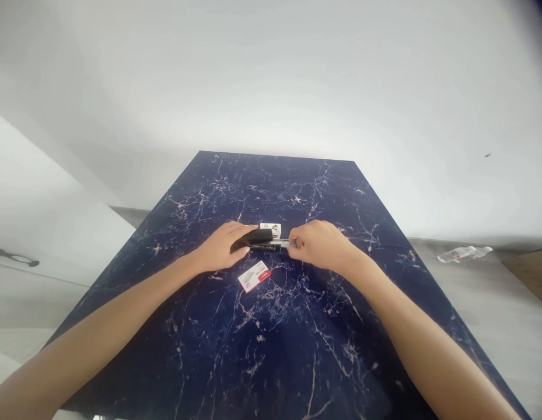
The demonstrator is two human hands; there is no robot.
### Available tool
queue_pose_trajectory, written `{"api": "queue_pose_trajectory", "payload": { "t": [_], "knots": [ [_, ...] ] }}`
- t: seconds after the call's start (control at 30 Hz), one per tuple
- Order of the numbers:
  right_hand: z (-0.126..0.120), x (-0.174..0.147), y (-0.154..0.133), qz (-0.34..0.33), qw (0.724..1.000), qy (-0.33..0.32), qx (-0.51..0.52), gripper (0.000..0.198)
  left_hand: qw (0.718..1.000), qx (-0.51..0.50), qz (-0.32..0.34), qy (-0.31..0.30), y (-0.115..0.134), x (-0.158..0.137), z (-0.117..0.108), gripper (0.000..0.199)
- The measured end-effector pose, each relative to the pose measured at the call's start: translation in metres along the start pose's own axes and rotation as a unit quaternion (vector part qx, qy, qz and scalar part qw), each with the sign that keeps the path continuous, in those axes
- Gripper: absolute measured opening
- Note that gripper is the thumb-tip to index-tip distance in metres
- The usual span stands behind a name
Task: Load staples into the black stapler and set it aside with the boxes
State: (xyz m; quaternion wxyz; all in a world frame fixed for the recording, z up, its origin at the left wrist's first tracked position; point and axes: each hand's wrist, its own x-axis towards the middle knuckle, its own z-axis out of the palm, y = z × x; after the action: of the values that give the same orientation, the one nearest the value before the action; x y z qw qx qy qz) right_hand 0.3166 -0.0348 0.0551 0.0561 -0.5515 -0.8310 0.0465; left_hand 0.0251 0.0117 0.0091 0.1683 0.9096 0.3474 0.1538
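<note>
A black stapler (261, 236) lies sideways on the dark blue marbled table. My left hand (227, 245) is wrapped round its left end, fingers on top and thumb along the near side. From its right side a thin metal strip (279, 242) sticks out, and my right hand (317, 242) pinches the end of it between thumb and finger. Whether loose staples are in those fingertips cannot be seen. A small white and red staple box (254, 276) rests just in front of the stapler. Behind the stapler stands another small white printed box (271, 229), partly hidden.
The marbled table (271, 350) narrows toward a pale wall (271, 76). On the floor at the right lies a clear plastic bottle (463, 254), near a brown cardboard piece (531, 268). A white door with a dark handle (14, 256) is at the left.
</note>
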Motion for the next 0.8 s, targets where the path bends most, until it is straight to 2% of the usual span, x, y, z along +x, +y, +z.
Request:
{"api": "queue_pose_trajectory", "payload": {
  "t": [0.1,0.33,0.53,0.8],
  "knots": [
    [0.001,0.003,0.006,-0.003,1.000,0.007,0.031,0.007,0.999,-0.036,0.013,0.008,-0.006,0.000,-0.002,0.053],
    [0.004,0.009,-0.004,-0.019,0.999,0.005,0.039,0.007,0.993,-0.114,0.007,-0.007,-0.016,0.002,-0.007,0.051],
    [-0.001,0.007,0.002,-0.041,0.998,-0.002,0.052,0.007,0.993,-0.117,0.004,-0.014,-0.015,0.003,-0.008,0.050],
    [0.012,0.011,0.002,-0.039,0.998,-0.017,0.055,0.009,0.993,-0.116,0.017,-0.014,-0.016,0.005,-0.008,0.046]
  ]
}}
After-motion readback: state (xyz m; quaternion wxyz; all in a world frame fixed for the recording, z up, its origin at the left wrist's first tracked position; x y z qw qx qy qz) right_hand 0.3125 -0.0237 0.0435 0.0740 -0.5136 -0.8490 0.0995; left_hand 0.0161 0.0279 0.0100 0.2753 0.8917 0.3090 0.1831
